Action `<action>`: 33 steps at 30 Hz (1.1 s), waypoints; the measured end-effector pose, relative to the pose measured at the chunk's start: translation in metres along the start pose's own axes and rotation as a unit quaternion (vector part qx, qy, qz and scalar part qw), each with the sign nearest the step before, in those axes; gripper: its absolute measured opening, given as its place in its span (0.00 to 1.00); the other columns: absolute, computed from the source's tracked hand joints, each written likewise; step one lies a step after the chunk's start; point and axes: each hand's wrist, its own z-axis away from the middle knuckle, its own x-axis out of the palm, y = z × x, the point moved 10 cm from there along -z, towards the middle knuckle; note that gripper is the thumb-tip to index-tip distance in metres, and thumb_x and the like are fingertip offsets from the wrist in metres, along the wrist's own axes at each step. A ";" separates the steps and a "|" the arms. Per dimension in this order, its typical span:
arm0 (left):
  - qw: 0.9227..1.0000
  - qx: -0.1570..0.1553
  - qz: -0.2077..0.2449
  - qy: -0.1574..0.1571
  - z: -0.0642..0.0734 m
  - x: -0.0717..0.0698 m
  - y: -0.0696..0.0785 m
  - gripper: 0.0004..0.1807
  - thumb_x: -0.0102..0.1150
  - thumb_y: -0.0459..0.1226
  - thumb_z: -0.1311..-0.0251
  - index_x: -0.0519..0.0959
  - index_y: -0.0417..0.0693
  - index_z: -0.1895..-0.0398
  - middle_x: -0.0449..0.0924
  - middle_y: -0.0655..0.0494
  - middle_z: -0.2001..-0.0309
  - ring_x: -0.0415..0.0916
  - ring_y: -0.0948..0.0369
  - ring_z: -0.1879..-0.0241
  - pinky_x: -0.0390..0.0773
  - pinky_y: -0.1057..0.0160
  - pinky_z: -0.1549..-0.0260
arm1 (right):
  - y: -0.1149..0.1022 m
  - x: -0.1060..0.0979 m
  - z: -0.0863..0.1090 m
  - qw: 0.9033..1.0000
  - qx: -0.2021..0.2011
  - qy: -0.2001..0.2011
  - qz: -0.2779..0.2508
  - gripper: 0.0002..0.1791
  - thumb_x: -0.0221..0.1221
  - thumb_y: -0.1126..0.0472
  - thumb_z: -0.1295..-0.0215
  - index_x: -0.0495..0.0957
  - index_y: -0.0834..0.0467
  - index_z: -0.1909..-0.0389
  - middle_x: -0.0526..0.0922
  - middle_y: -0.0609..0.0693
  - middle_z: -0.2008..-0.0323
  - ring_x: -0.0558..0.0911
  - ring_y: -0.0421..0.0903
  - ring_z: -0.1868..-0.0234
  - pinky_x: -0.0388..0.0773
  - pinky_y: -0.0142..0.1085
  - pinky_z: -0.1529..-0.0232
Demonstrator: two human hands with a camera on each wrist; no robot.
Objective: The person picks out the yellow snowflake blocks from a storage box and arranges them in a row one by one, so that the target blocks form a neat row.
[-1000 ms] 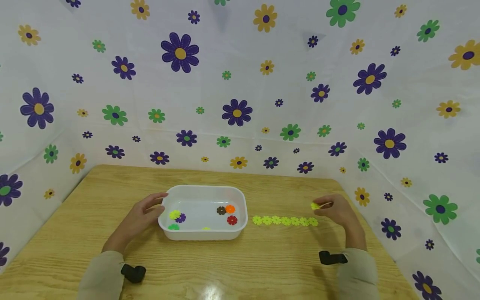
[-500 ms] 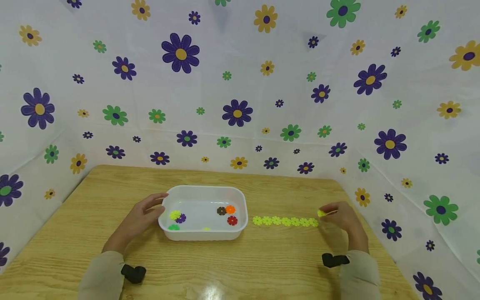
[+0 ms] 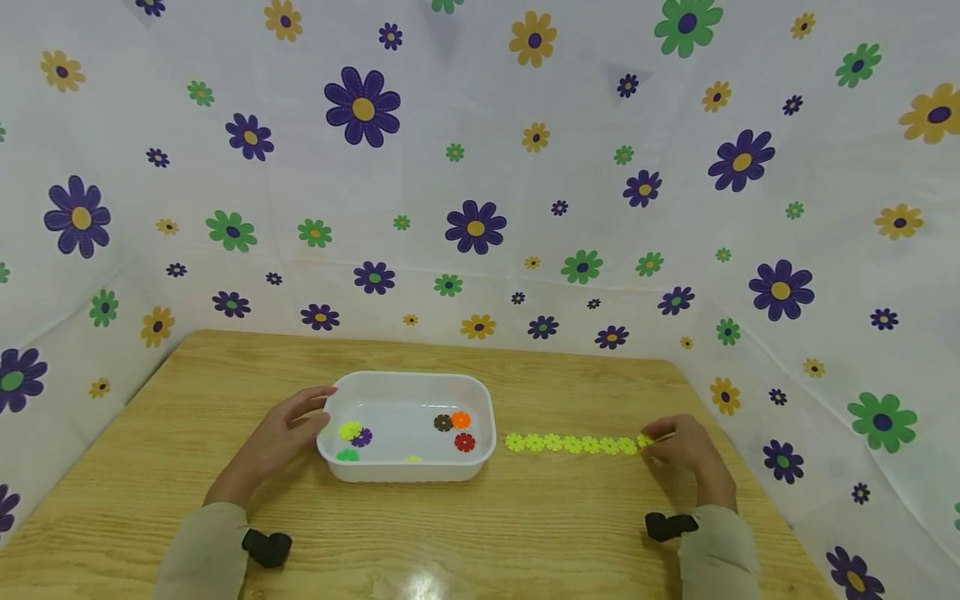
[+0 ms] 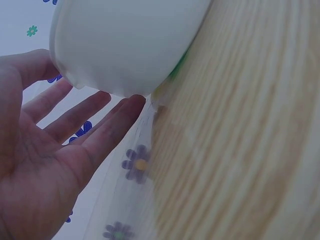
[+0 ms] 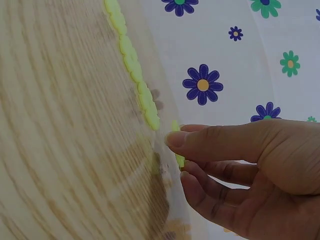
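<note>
In the head view my right hand [image 3: 682,450] pinches a yellow-green flower-shaped plastic disc [image 3: 644,440] between thumb and fingers. It sits at the right end of a row of several matching discs [image 3: 572,444] lying on the table. In the right wrist view a small gap shows between the held disc [image 5: 176,145] and the row's end [image 5: 152,117]. My left hand [image 3: 288,425] rests its fingertips against the left side of a white plastic tub [image 3: 405,472]. The left wrist view shows its loosely extended fingers [image 4: 112,130] touching the tub's outer wall [image 4: 125,45].
Inside the tub lie loose flower discs: a red one [image 3: 465,442], an orange one [image 3: 461,420], a brown one [image 3: 443,423], a purple one [image 3: 363,437], plus yellow and green ones. A white flower-printed cloth [image 3: 405,183] encloses the back and sides of the wooden table [image 3: 450,542].
My right hand has moved right and then down, bringing the yellow disc from above the row to its right end. The left hand and tub stay in place.
</note>
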 end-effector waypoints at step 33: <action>1.000 -0.007 -0.001 0.003 0.000 0.000 -0.003 0.30 0.50 0.48 0.22 0.61 0.54 0.21 0.57 0.36 0.20 0.61 0.31 0.25 0.75 0.36 0.34 | -0.001 -0.003 0.000 1.000 -0.005 0.022 0.001 0.20 0.64 0.64 0.31 0.80 0.70 0.43 0.79 0.73 0.43 0.83 0.63 0.49 0.87 0.49 0.53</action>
